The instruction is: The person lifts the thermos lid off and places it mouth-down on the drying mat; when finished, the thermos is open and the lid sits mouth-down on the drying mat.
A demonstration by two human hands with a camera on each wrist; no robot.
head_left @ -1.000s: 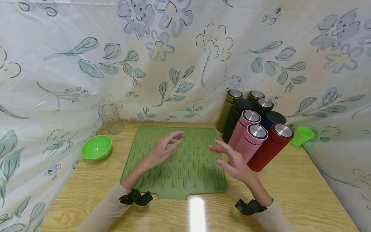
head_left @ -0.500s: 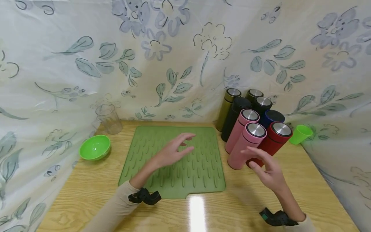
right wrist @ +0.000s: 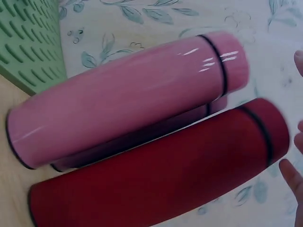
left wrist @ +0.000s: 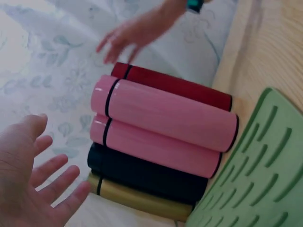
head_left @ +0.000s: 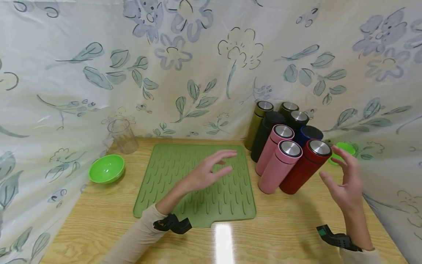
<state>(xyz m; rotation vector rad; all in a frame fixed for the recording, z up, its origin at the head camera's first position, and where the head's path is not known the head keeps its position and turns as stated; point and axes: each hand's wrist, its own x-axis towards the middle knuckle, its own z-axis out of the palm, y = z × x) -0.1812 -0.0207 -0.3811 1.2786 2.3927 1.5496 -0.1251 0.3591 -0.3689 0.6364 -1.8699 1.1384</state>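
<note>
My right hand (head_left: 347,183) is in the air just right of the red thermos bottle (head_left: 304,168), fingers loosely bent and holding nothing. In the right wrist view its fingertips (right wrist: 291,175) show near the red bottle's cap end; whether they touch it I cannot tell. Above the green drying mat (head_left: 197,200) hovers my left hand (head_left: 207,170), fingers spread and grasping nothing. Two pink thermos bottles (head_left: 279,168) stand upright beside the red one. Behind them are a black bottle (left wrist: 147,172), an olive-gold bottle (left wrist: 147,201), a blue-lidded bottle (head_left: 310,134) and other dark ones.
A green cup (head_left: 345,147) is partly hidden behind my right hand. At the left stand a green bowl (head_left: 107,168) and a clear pitcher (head_left: 123,136). A floral curtain (head_left: 197,73) borders the wooden table (head_left: 99,220) at back and sides.
My right hand has moved right, from over the mat's right edge past the pink bottles to the red bottle's right side. My left hand has drifted right over the mat.
</note>
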